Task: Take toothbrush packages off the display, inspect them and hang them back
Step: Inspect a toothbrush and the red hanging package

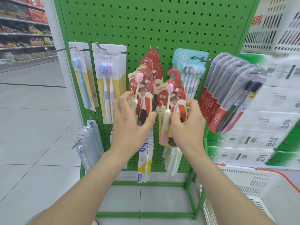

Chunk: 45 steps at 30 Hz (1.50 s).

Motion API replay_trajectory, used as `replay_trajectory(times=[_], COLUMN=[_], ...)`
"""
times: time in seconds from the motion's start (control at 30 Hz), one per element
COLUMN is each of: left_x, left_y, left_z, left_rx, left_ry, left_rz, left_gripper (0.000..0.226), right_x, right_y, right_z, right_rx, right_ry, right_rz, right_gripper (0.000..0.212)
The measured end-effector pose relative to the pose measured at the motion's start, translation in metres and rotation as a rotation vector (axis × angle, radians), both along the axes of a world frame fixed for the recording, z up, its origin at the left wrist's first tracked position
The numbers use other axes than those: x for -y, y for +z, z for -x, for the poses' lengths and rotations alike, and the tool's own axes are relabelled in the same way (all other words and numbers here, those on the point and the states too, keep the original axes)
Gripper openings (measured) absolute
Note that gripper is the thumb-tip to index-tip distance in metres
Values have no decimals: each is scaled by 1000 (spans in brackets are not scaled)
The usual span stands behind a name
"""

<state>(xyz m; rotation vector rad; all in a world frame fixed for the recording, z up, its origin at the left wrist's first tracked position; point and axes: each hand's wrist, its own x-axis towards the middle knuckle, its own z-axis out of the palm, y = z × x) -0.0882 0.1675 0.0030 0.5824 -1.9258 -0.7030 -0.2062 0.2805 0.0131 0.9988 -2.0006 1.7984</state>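
Single head cam, wide-angle, looking forward and slightly down, close to the green pegboard display (162,26), which fills centre frame. Both forearms enter from the bottom edge. Floor tiles (32,127) left, edges distorted and blurred.

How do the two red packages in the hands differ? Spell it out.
The package in the left hand still hangs with the stack on its peg; the package in the right hand is off the display, its red hook free. The left one stands nearly upright; the right one tilts to the right and sits lower. Both are red Canban cards holding a cream toothbrush with pink bristles.
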Motion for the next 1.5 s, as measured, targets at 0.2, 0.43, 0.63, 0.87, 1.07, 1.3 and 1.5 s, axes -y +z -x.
replay_trajectory(times=[0.2,0.43,0.63,0.87,1.07,1.3,1.5], left_x=[-7,-24,-37,-36,-28,-35,-32], left_y=[-5,-4,-5,0,-6,0,0], left_z=[0,6,7,16,18,12,8], left_rx=[30,-129,-60,-83,12,111,203], left_ry=[22,71,-127,-395,-479,-503,-520], left_rz=[21,127,99,-475,-747,-754,-820], left_gripper=[74,38,19,30,72,70,58], right_x=[-32,-49,-50,-55,-52,-49,-50], right_y=[-6,-5,1,-3,0,-1,0], right_z=[-4,-7,-6,-11,-10,-8,-2], right_rx=[156,281,355,370,400,498,549], right_ry=[63,178,307,515,459,405,386], right_rz=[-54,-62,-73,-153,-111,-60,-34], right_gripper=[7,16,44,33,66,58,50])
